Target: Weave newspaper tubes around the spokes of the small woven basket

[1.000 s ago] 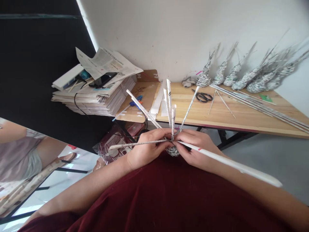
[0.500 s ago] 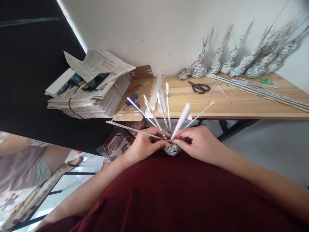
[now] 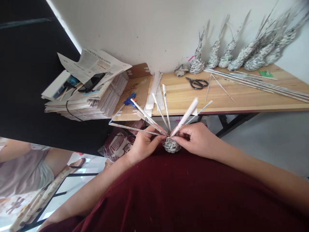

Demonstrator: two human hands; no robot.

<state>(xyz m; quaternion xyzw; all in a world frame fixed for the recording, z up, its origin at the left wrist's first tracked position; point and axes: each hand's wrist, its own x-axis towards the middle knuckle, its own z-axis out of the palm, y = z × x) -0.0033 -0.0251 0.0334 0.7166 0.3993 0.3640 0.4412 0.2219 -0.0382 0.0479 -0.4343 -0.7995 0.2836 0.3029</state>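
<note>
A small round piece woven from rolled newspaper strips (image 3: pixel 172 146) is held in front of my body, several paper sticks fanning up and out of its rim. My left hand (image 3: pixel 147 142) pinches the rim at its left, thumb and fingers closed where a newspaper stick (image 3: pixel 130 127) leans out. On the other side my right hand (image 3: pixel 196 139) pinches the lower end of a thicker white paper stick (image 3: pixel 187 115), which tilts up to the right. Fingertips of both hands nearly meet above the weave and cover part of the rim.
On the wooden table (image 3: pixel 173 111) lie black scissors (image 3: pixel 198 83), long paper sticks (image 3: pixel 256 83) and flat paper strips (image 3: pixel 155 90). Several woven paper pieces (image 3: pixel 197 64) stand along the wall. Left are stacked newspapers (image 3: pixel 89 104), a blue glue gun (image 3: pixel 130 100) and a seated person (image 3: pixel 26 167).
The white stick in my right hand leans further right. My left fingers have shifted slightly left on the rim, and more of the weave shows. The view has shifted a little.
</note>
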